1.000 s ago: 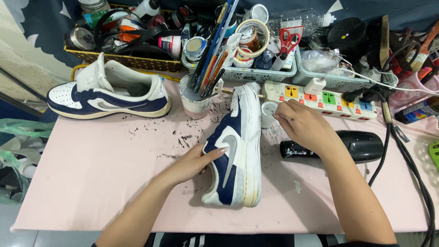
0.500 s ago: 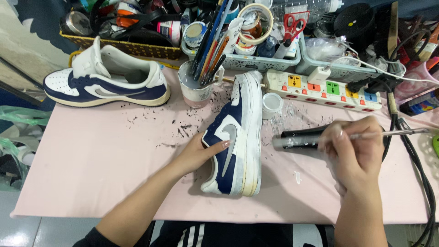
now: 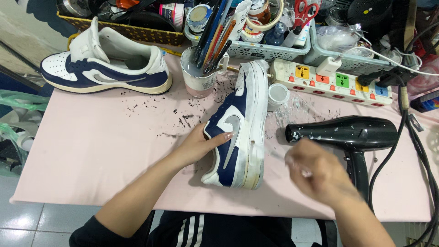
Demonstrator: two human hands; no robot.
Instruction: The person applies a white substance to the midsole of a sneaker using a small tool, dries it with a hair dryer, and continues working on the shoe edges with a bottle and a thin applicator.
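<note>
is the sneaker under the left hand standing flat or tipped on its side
Tipped on its side. The navy and white sneaker rests on the pink table with its sole edge facing right and side panel facing up, steadied by the left hand.

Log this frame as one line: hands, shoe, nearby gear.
left hand: steadies navy-white sneaker on its side | right hand: blurred, grips thin tool, unclear | hair dryer: lying beside it | surface: pink table

Bright even light, right hand (image 3: 315, 174) motion-blurred
</note>
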